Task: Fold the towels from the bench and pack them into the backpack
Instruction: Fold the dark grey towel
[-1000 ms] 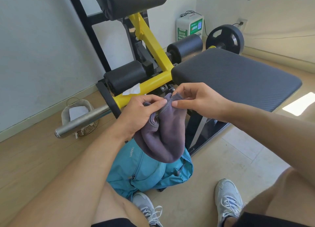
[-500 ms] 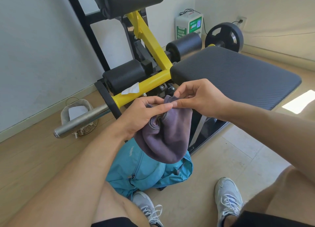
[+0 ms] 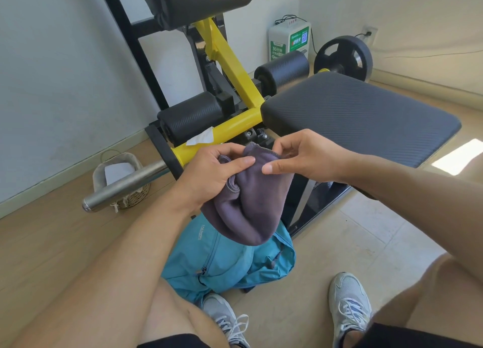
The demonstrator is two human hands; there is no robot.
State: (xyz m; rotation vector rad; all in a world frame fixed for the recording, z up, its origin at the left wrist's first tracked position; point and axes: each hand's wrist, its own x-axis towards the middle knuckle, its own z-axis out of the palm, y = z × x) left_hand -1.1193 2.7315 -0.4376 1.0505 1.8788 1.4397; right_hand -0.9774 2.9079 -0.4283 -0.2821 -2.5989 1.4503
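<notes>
Seen from the head camera, a person seated low before a gym bench [image 3: 366, 117] holds a dark purple-grey towel [image 3: 248, 201] in mid-air with both hands. The left hand [image 3: 209, 175] grips the bunched, folded cloth, thumb pressed across its front and fingers curled behind. The right hand [image 3: 300, 156] pinches the towel's stitched top edge between thumb and curled fingers. The towel hangs doubled over, its rounded lower fold dangling just above a teal backpack [image 3: 224, 261] slumped on the floor between the person's knees, beside the bench's base. Grey trainers [image 3: 350, 305] rest on the pale tiles. Behind, a yellow frame [image 3: 235, 67] carries black roller pads, a steel bar [image 3: 125, 185] juts out over a small wicker basket [image 3: 122, 193], and a weight plate [image 3: 345, 57] stands near the wall.
</notes>
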